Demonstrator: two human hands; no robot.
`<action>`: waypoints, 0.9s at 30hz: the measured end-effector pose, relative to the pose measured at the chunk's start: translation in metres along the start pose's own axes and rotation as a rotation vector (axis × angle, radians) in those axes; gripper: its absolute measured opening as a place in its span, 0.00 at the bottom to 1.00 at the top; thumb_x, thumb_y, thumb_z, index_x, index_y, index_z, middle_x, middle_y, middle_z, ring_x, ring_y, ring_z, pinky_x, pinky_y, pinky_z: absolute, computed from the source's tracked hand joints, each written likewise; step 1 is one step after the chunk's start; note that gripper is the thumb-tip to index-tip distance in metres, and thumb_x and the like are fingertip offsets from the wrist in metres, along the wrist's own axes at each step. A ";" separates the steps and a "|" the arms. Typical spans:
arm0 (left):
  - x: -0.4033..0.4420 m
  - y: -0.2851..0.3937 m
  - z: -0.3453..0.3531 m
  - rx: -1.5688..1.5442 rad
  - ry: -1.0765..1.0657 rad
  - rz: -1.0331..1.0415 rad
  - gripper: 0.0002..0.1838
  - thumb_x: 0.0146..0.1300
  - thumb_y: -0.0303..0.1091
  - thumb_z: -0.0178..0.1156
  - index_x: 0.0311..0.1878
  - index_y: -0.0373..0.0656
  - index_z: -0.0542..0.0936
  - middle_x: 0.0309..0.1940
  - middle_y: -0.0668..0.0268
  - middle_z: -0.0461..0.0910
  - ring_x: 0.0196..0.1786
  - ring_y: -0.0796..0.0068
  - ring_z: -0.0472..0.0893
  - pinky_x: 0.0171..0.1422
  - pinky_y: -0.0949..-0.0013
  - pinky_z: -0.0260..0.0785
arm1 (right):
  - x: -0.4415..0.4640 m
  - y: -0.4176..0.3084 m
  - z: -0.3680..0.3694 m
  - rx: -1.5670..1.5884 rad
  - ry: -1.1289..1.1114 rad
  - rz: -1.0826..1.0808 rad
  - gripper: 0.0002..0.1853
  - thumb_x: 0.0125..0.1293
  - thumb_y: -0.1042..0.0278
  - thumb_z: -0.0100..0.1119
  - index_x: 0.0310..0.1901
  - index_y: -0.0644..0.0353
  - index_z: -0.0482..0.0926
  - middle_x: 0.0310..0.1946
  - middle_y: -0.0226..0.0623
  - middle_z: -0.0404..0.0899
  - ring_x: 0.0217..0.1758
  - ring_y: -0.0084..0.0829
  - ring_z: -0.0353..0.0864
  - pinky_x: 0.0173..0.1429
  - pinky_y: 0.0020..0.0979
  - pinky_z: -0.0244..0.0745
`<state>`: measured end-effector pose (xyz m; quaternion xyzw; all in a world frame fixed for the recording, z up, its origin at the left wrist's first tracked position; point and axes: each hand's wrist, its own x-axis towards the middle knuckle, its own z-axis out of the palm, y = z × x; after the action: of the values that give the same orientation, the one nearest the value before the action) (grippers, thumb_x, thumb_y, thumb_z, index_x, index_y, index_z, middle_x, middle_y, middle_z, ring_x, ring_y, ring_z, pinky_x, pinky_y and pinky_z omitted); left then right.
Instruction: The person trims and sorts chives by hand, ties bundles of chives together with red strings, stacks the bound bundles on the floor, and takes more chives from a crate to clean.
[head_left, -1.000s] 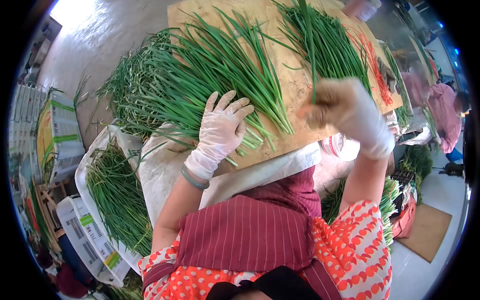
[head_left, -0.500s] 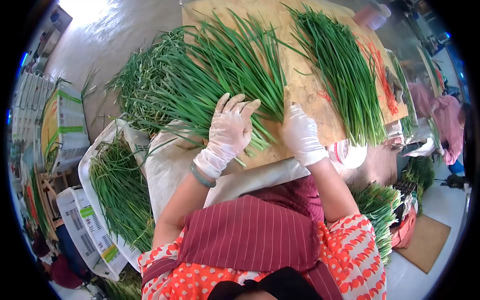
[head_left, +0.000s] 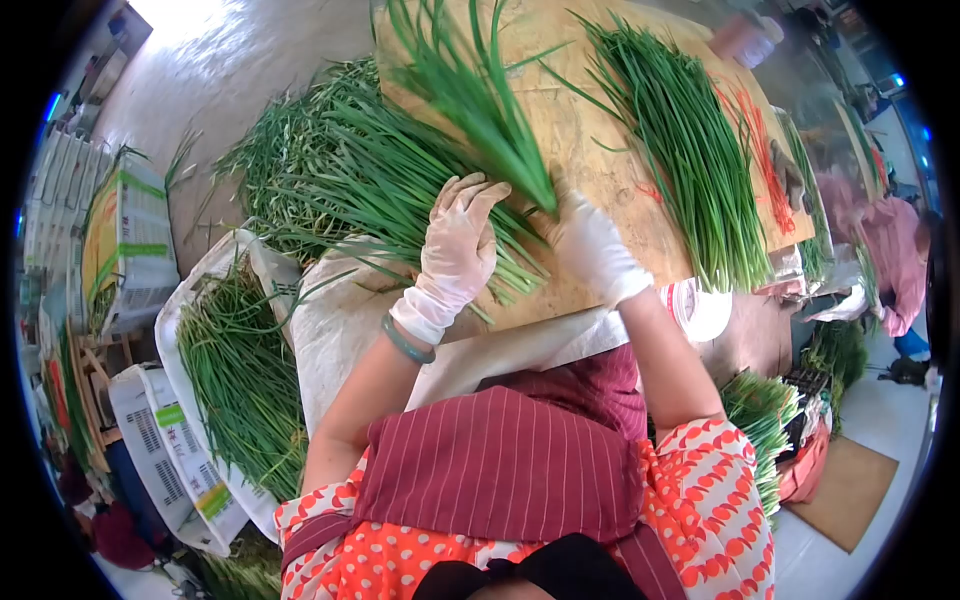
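Observation:
My right hand [head_left: 592,245], in a white glove, grips the lower ends of a bunch of garlic chives [head_left: 490,115]. The bunch is blurred, its leaves pointing away over the wooden board [head_left: 600,180]. My left hand [head_left: 458,245], gloved too, has its fingers bent together over a loose pile of garlic chives [head_left: 385,170] at the board's left edge. The pile's pale stem ends stick out to the right, below that hand. On the board's right side lies a neat, thick row of garlic chives [head_left: 685,150].
Red ties [head_left: 765,155] lie on the board's right edge, with a pink container [head_left: 745,40] at its far corner. A white crate [head_left: 175,310] of chives stands at left; a white bucket [head_left: 705,312] is below the board. Another person's pink clothing [head_left: 890,245] shows at right.
My right hand has closed on a bunch of chives and drawn it up and right, apart from the left pile. My left hand has stayed nearly in place, its fingers closer together.

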<state>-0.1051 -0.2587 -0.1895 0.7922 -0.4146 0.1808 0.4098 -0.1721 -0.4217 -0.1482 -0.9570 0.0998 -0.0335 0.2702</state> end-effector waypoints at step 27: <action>-0.027 0.041 -0.060 -0.960 0.223 -0.718 0.20 0.58 0.15 0.50 0.55 0.38 0.72 0.52 0.65 0.74 0.58 0.73 0.72 0.64 0.71 0.60 | 0.015 -0.016 0.042 -0.423 0.056 -0.050 0.30 0.60 0.74 0.45 0.67 0.62 0.58 0.35 0.45 0.76 0.32 0.44 0.80 0.35 0.39 0.77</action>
<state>-0.1510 -0.2099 -0.1498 0.5857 -0.1113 -0.0937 0.7974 -0.1498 -0.3899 -0.1751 -0.9933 0.0885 -0.0450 0.0594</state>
